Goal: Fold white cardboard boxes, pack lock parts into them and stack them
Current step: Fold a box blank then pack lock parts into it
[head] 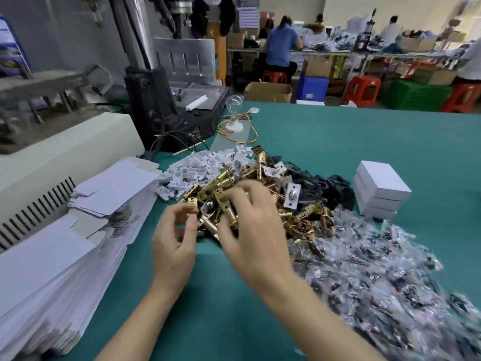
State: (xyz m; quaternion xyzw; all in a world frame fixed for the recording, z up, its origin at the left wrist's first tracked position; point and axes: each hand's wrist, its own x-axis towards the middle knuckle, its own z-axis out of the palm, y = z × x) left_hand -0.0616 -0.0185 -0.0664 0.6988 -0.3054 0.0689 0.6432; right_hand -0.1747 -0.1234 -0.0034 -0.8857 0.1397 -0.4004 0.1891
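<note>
STEP: picking lock parts from heap of brass tubular latches (213,186), middle of teal counter (364,131) | right hand (255,230) clamped on one latch | left hand (174,246) curled, grip unclear | stacked flat white cardboard box blanks (78,230) at left edge | NEXT: probably untangling latch, then folding a blank

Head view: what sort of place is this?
Likely a factory packing line: a heap of brass lock parts, stacks of flat white box blanks, and other workers seated at cluttered benches behind.
</note>
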